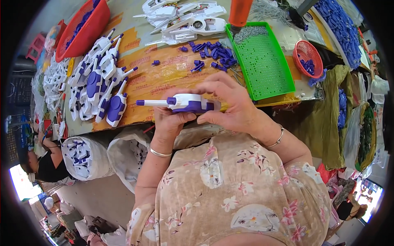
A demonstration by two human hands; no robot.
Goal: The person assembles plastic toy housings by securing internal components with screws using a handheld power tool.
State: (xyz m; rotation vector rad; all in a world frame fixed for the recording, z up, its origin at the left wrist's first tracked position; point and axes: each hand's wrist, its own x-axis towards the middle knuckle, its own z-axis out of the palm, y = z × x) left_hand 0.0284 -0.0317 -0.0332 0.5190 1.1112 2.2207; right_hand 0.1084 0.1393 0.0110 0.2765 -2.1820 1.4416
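A white and purple plastic toy gun (189, 103) is held level in front of my chest, its narrow purple-tipped barrel pointing left. My left hand (169, 119) is closed around it from below and behind, with the thumb along the lower purple side. My right hand (232, 102) curls about the right end, the thumb at the purple edge and the fingers arched over the top. Part of that end is hidden by the fingers. Several similar toy guns (93, 82) lie heaped on the table to the left. Small purple parts (215, 53) are scattered beyond my hands.
A green tray (287, 78) of small screws stands at the right, with an orange power driver (240, 14) hanging over its far end. White half shells (197, 25) lie at the back. Red baskets (308, 48) flank the work area. White sacks (84, 158) stand below the table's left edge.
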